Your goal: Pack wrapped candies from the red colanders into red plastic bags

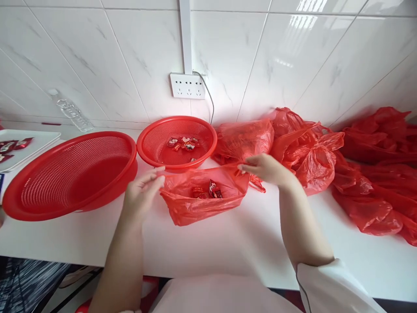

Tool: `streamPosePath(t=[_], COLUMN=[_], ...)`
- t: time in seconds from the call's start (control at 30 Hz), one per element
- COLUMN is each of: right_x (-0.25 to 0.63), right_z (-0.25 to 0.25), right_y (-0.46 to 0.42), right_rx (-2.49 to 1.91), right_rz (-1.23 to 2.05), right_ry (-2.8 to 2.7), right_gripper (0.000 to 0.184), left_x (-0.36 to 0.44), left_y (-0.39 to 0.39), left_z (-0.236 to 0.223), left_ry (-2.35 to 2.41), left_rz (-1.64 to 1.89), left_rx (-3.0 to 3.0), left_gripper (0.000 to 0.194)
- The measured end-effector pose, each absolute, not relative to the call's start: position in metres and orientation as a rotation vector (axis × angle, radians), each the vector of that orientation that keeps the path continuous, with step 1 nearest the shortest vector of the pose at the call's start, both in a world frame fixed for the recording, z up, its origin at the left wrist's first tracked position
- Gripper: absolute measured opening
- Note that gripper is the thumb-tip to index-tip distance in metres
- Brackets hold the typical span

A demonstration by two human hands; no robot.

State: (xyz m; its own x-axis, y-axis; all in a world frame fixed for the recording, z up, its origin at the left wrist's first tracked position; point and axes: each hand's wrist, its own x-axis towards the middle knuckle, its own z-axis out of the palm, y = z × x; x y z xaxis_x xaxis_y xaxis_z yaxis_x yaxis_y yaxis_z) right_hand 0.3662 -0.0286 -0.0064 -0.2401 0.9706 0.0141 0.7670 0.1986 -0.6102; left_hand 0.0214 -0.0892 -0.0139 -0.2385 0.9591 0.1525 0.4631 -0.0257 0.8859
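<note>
A red plastic bag lies open on the white counter in front of me, with a few wrapped candies inside. My left hand pinches the bag's left rim, fingers closed on the plastic. My right hand grips the bag's right rim and handle, so the mouth is stretched wide between both hands. Just behind the bag stands a small red perforated basket with several wrapped candies in it.
A large empty red perforated basket sits at the left. A white tray with candies lies at the far left, a plastic bottle behind it. A heap of red plastic bags covers the right. A wall socket hangs above.
</note>
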Motion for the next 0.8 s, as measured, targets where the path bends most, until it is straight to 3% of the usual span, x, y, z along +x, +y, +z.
streamPosePath(t=[0.07,0.17,0.23,0.33,0.43,0.53,0.6,0.7,0.8], right_x=[0.362,0.344,0.328,0.309,0.296,0.287,0.283,0.283,0.288], right_z=[0.016,0.042,0.051,0.056,0.054,0.05,0.048,0.043,0.035], right_y=[-0.029,-0.03,-0.032,-0.037,-0.046,-0.056,-0.06,-0.06,-0.055], right_rx=[-1.281,-1.073,-1.009,-0.871,-0.718,-0.624,-0.546,-0.475,-0.589], right_rz=[0.696,0.34,0.185,0.219,0.335,0.395,0.426,0.483,0.598], right_ry=[-1.827,-1.455,-1.362,-1.389,-1.424,-1.602,-1.811,-2.028,-2.038], right_gripper=[0.04,0.034,0.029,0.019,0.008,0.003,0.005,0.014,0.027], left_x=[0.025,0.039,0.053,0.072,0.083,0.094,0.103,0.112,0.111], left_y=[-0.08,-0.071,-0.07,-0.07,-0.067,-0.063,-0.062,-0.059,-0.057], left_z=[0.008,0.044,0.061,0.069,0.059,0.044,0.037,0.029,0.028], left_ry=[1.491,1.255,1.208,1.105,0.983,0.942,0.884,0.771,0.802], left_rz=[1.391,1.544,1.59,1.625,1.51,1.176,0.994,0.938,0.911], left_rx=[1.36,1.393,1.467,1.549,1.571,1.598,1.667,1.742,1.615], left_gripper=[0.024,0.031,0.045,0.061,0.067,0.073,0.058,0.012,0.03])
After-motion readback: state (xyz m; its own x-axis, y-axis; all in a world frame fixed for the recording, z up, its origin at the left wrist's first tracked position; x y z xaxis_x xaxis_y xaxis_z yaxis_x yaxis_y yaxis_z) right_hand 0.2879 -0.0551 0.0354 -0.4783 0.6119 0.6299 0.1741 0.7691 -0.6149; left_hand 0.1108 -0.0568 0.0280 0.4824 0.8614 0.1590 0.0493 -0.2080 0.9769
